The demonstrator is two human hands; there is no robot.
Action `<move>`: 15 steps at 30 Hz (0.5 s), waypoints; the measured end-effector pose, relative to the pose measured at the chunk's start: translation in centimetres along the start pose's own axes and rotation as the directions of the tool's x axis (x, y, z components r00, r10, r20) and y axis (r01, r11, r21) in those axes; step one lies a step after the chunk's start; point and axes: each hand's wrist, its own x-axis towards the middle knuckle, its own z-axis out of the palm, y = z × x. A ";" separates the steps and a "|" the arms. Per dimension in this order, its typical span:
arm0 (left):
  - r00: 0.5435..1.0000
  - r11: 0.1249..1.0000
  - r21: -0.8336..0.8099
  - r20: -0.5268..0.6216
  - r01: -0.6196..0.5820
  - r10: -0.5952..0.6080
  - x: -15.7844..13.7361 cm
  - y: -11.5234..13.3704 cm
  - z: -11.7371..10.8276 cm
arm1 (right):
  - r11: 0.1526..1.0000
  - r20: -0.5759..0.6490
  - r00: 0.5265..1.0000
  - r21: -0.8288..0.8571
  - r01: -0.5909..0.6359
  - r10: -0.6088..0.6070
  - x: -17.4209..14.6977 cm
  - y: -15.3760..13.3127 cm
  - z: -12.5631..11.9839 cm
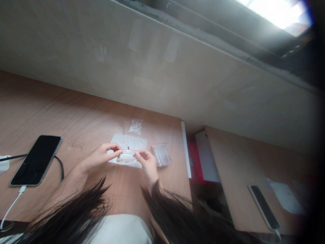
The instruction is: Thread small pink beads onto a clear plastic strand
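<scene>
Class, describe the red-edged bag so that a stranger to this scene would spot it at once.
On the left-hand wooden desk, find the white sheet. To its right, beside the right hand, lies a clear plastic bag. Its red top edge sets it apart from the smaller clear packet beyond the sheet.

Has phone (pixel 37 161) at left on desk (pixel 88 118), bag (pixel 161 155) at right. Holds plastic (pixel 128 153) over sheet (pixel 129 139), before packet (pixel 135 126).
</scene>
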 end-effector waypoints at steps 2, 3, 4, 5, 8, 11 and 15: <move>0.999 1.000 -0.016 0.031 -0.014 0.014 -0.1 -0.1 0.1 | 1.000 0.003 1.000 -0.003 0.016 -0.016 0.0 0.1 0.0; 0.998 1.000 -0.024 0.058 -0.016 0.017 -0.2 -0.1 0.3 | 1.000 -0.003 1.000 -0.003 0.025 -0.025 -0.1 0.1 0.0; 0.996 0.999 -0.030 0.085 -0.015 0.017 -0.3 0.0 0.4 | 0.999 -0.007 0.999 -0.006 0.034 -0.034 -0.2 0.1 0.0; 0.994 0.999 -0.032 0.104 -0.012 0.015 -0.4 0.0 0.5 | 0.999 -0.008 0.999 -0.014 0.043 -0.043 -0.3 0.0 0.1; 0.998 1.000 0.000 0.063 -0.012 0.012 -0.6 0.0 0.9 | 0.995 0.026 0.998 -0.069 0.066 -0.064 -0.7 -0.1 0.3; 0.999 0.997 0.064 -0.009 -0.035 0.035 -0.6 -0.2 1.1 | 0.993 0.091 0.995 -0.107 0.057 -0.047 -1.0 -0.3 0.7; 0.998 0.997 0.068 0.044 -0.041 0.038 -0.3 0.2 1.1 | 0.990 0.043 0.997 -0.126 0.066 -0.061 -0.9 -0.4 1.3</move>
